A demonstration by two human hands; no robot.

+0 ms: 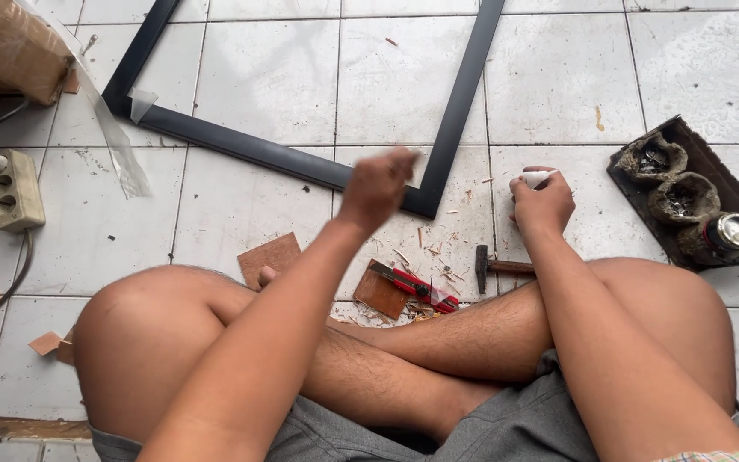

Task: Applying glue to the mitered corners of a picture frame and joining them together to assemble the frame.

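Sitting cross-legged on the white tiled floor (267,77), the person raises the left hand (376,186) over the near right corner of a dark picture frame (459,103); the hand is blurred and curled, and I cannot tell whether it grips anything. The right hand (543,204) is clenched around a small white tube (537,177), its tip poking out toward the frame just to the left. The tube looks light and soft-walled, likely to give under a squeeze, so a hold round its body near the tip seems steadiest. The frame seems stiff and light but long, best taken by a rail close to a corner. Near the shins lie a red utility knife (416,288), a small hammer (493,267) and thin brown board pieces (271,257), with wood shavings scattered between. At the far right sits a dark tray (712,162) with a tin; at the left edge a socket strip (14,190)
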